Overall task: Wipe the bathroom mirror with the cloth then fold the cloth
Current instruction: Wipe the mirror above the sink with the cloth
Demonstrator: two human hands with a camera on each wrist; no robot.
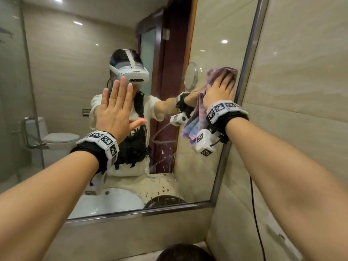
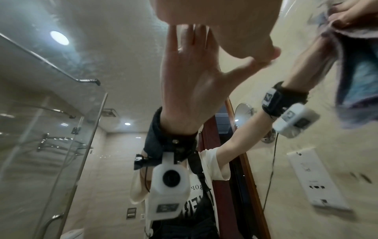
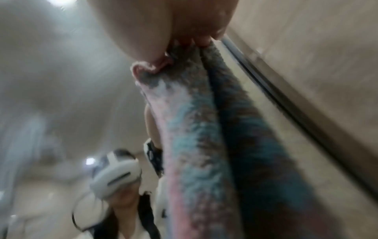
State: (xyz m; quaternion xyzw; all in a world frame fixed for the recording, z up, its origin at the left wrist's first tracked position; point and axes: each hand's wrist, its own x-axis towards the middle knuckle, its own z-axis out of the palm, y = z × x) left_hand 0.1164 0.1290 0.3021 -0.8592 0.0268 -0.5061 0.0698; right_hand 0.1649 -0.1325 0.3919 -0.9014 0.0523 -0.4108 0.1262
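Cloth (image 1: pixel 222 74), pink and blue, is flat on the mirror (image 1: pixel 66 72) near its right frame (image 1: pixel 250 53), seen from the head. The right hand (image 1: pixel 220 91) presses it to the glass with fingers spread, and the loose end hangs down below the wrist. The left hand (image 1: pixel 116 108) is flat on the glass too, fingers straight, well apart from the cloth. Lots of bare glass lies to the left. A white sink (image 1: pixel 105 202) shows in the glass, and I cannot tell if anything is in it.

From the left wrist, the left hand (image 2: pixel 214 21) meets its own twin in the mirror (image 2: pixel 61 80), fingers straight. The cloth (image 2: pixel 360 80) hangs at the far right.

From the right wrist it is blurry. The right hand (image 3: pixel 174 21) has its fingers (image 3: pixel 202 38) on the top of the cloth (image 3: pixel 200 137), which hangs just beside the frame (image 3: pixel 286 100).
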